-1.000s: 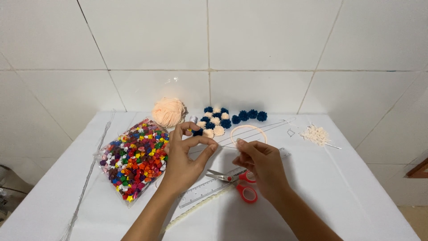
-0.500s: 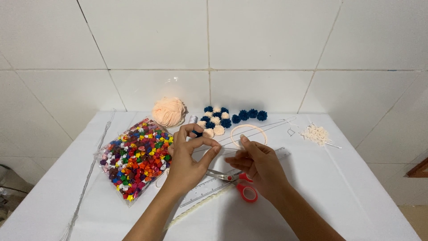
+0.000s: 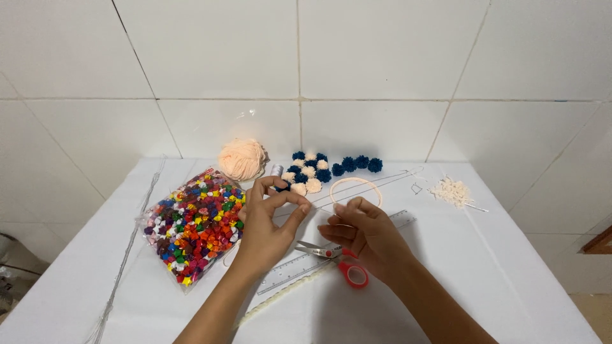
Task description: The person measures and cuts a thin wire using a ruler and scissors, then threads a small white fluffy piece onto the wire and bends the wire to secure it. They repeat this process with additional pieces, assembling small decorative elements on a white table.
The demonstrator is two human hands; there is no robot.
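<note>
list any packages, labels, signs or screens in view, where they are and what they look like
Clear plastic bag: lies flat on the white table, just beside the left hand; roughly rectangular, packed with small pieces in red, blue, yellow, green and purple.
No labels, signs or screens show.

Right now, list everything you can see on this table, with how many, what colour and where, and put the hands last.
table: one, white cover, against a white tiled wall
bag of small paper stars: one clear bag, multicoloured contents, left of the hands
yarn ball: one, peach, back centre-left
pom-poms: about a dozen, dark blue and cream, back centre
ring: one, pale, behind the hands
scissors: one pair, red handles, under the hands
ruler: one, clear, near the scissors
wires: thin, silvery, left edge
scraps: small cream pile, right
left hand: fingertips pinched
right hand: fingers curled, beside the left
</note>
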